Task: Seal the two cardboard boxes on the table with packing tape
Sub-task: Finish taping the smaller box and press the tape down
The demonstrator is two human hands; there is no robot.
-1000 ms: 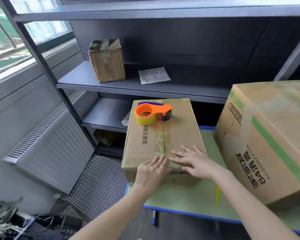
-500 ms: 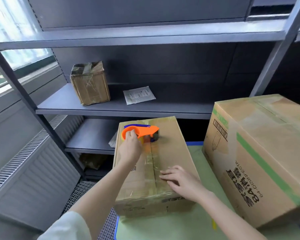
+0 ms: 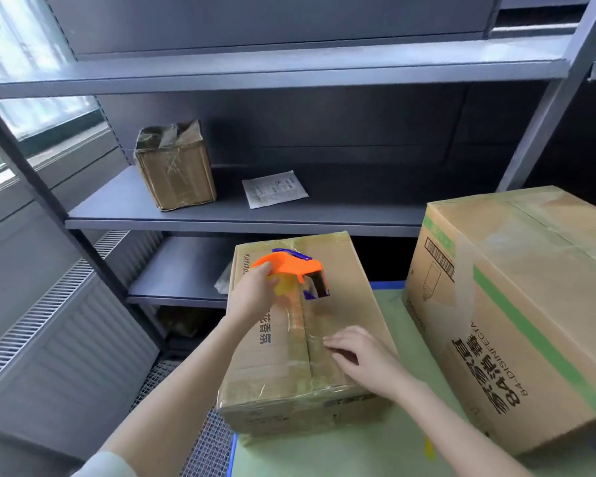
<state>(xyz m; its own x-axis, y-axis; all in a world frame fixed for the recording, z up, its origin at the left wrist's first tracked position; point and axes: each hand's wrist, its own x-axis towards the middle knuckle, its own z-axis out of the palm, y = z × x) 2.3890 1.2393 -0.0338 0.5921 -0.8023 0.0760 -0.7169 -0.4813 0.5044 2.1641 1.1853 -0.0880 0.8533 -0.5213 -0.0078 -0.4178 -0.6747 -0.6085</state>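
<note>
Since half a second ago the left grip (image 3: 252,297) has closed round the orange tape dispenser (image 3: 289,266) and tipped it up off the lid, so that its cutter end now points toward the centre seam. Nearest the camera, the green worktop (image 3: 358,452) carries both cartons. The smaller cardboard box (image 3: 344,304) sits at its left near corner, and the large cardboard box (image 3: 530,304) stands just beside it on the right. The right grip (image 3: 362,359) lies spread and relaxed on the near half of the small box's lid, right of the seam. It clamps nothing, and it probably serves to pin the flaps flat and steady the carton while tape is drawn. Farther along the lid, the left grip has its fingers curled round the dispenser's roll side, likely to bring the loose tape end down onto the seam. The small box is plain brown with black print on its left flap. Glossy, wrinkled clear tape already runs along its seam and over the near edge. The large box bears a green stripe, a barcode and wide clear tape across its top. Beyond, a grey shelf (image 3: 289,215) holds a small taped parcel (image 3: 176,166) and a paper sheet (image 3: 274,189).
</note>
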